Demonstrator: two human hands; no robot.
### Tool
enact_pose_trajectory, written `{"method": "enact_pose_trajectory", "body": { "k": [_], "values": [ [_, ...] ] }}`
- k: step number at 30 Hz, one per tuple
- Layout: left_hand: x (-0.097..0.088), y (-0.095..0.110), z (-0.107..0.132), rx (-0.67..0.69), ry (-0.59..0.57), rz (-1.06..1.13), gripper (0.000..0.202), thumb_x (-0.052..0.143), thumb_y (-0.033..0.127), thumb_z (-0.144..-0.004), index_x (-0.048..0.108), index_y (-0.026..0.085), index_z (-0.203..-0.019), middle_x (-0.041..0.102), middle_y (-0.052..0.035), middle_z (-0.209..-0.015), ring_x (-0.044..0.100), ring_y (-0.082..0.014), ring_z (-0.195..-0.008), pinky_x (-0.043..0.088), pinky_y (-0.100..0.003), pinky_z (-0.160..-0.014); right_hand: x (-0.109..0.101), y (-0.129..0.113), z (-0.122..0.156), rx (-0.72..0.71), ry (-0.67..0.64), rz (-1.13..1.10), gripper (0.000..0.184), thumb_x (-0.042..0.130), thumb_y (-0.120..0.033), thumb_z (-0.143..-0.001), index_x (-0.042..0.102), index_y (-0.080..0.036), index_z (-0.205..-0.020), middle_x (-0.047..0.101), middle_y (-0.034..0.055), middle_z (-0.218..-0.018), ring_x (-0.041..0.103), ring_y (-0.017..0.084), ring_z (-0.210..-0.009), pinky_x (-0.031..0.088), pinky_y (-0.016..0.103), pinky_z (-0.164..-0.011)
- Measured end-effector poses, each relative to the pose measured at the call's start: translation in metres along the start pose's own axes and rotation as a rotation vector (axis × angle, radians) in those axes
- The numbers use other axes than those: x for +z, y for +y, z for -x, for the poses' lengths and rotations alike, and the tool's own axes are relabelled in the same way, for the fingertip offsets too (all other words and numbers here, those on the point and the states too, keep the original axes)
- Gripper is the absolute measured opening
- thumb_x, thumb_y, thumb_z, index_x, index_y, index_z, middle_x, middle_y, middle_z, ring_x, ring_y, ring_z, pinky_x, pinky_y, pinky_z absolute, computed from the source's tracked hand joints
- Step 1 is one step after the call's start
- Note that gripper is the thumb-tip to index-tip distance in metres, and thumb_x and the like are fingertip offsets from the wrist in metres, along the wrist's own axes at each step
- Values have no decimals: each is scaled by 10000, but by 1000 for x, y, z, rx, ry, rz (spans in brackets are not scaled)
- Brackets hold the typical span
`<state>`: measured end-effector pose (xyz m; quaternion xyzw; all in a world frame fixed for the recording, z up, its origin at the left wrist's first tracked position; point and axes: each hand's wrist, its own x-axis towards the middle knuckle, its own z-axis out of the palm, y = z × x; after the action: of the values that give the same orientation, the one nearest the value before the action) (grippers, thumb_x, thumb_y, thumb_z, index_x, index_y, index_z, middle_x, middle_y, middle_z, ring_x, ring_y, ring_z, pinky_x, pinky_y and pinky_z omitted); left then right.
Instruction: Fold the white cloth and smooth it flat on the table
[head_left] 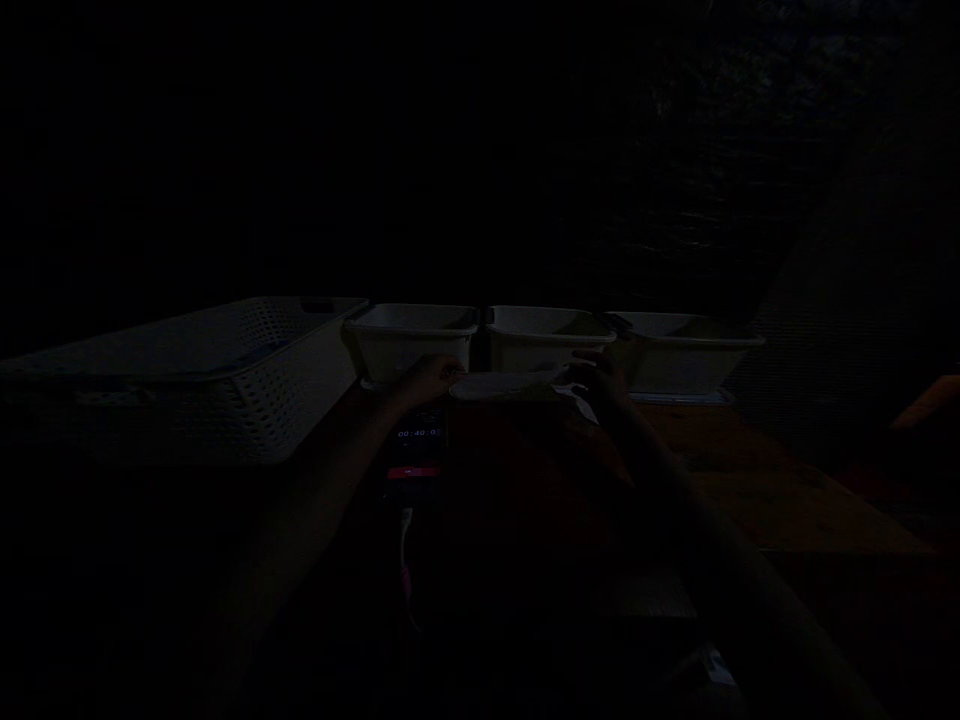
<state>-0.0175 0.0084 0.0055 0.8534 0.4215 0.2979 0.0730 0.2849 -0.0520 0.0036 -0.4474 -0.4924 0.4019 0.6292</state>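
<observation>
The picture is very dark. A pale, thin, flat piece (506, 386), perhaps cloth or plastic film, stretches between my two hands in front of the bins. My left hand (437, 374) is closed at its left end. At its right end my right hand (600, 380) grips it with bent fingers, and a loose corner hangs below. Just behind are a white bin (412, 345) on the left and another white bin (551, 345) in the middle. Below my left hand lies a phone (416, 455) with a lit timer.
A large white perforated basket (300, 400) stands at the left. A third white bin (679, 365) is at the right on the brown wooden tabletop (780, 500). A pale cable (406, 535) runs from the phone toward me. Another person's arm (926, 402) shows at the right edge.
</observation>
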Motion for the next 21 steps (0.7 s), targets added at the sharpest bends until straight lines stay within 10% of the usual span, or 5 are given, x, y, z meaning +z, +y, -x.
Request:
{"method": "enact_pose_trajectory", "body": {
  "k": [21],
  "values": [
    [-1, 1, 0, 23, 25, -13, 252, 475, 307, -797, 628, 136, -901, 651, -64, -879, 585, -164, -798, 413, -250, -695, 1, 0, -2, 51, -21, -146, 390, 512, -216, -536, 519, -179, -924, 577, 23, -854, 555, 107, -718, 462, 261, -658]
  ]
}}
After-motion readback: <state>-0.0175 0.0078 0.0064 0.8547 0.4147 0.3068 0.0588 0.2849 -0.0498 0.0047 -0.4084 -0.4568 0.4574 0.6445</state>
